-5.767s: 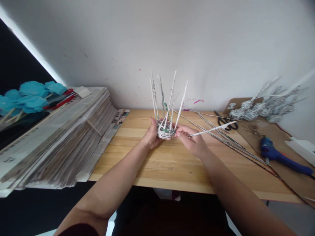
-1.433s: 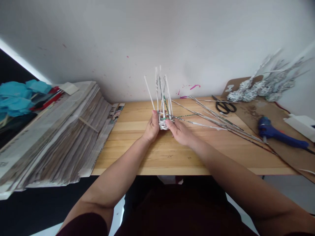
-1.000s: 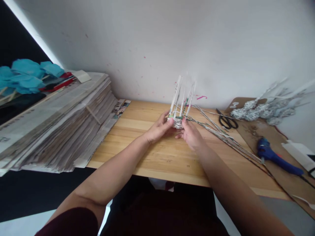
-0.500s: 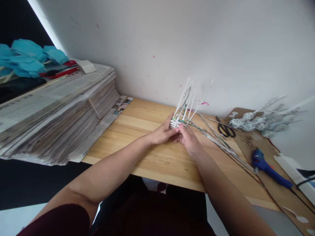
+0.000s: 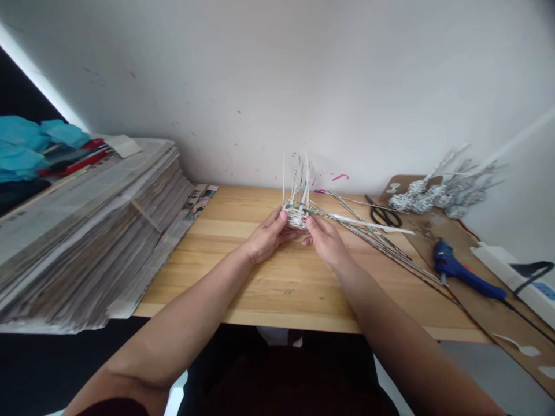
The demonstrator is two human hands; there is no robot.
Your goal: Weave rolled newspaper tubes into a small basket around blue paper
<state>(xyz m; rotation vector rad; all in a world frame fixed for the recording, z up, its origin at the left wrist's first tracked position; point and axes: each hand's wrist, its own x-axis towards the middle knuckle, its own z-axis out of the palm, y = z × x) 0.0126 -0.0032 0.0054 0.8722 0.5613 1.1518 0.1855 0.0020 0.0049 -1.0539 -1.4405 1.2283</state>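
Observation:
A small basket (image 5: 296,218) woven from rolled paper strips is held just above the wooden table. Several thin white paper stakes (image 5: 306,179) rise from its rim, and long printed strips trail from it to the right. My left hand (image 5: 269,234) grips its left side, thumb against the weave and fingers curled beneath. On the opposite side my right hand (image 5: 323,236) is closed on the basket, its thumb near the front of the rim. The underside is hidden by my fingers.
Loose paper rolls (image 5: 381,245) lie right of the basket. Behind them are black scissors (image 5: 385,216) and foil-like wrapped bundles (image 5: 427,196). A blue glue gun (image 5: 463,271) and a white power strip (image 5: 515,277) sit farther right. A tall newspaper stack (image 5: 99,231) stands at left.
The basket has turned and sits more upright, its stakes pointing straighter up. Both hands have shifted grip, now farther apart on its two sides. The camera view has swung slightly.

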